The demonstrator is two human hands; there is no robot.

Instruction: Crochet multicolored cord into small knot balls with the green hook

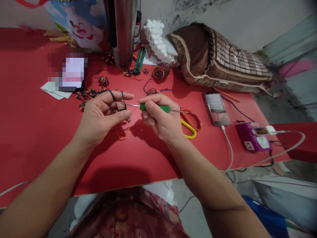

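My right hand [160, 117] is closed around the green handle of a crochet hook [165, 108], whose thin metal shaft points left. Thumb and fingers of my left hand [97, 114] pinch a small dark piece of yarn work [123, 107]. Dark yarn [122, 95] loops over the left index finger, which is stretched out. The hook's tip reaches the work between the left fingers; the exact stitch is too small to make out. An orange yarn tail [124, 138] dangles below. Behind the hands lies a multicoloured yarn ball [161, 70].
Scissors [195, 135] with orange and yellow handles lie beside my right hand. A charging phone [216, 107] and a purple power socket block [251, 137] are to the right. Farther back stand a steel flask [125, 33], a green cutter [139, 61] and a brown cushion [198, 49].
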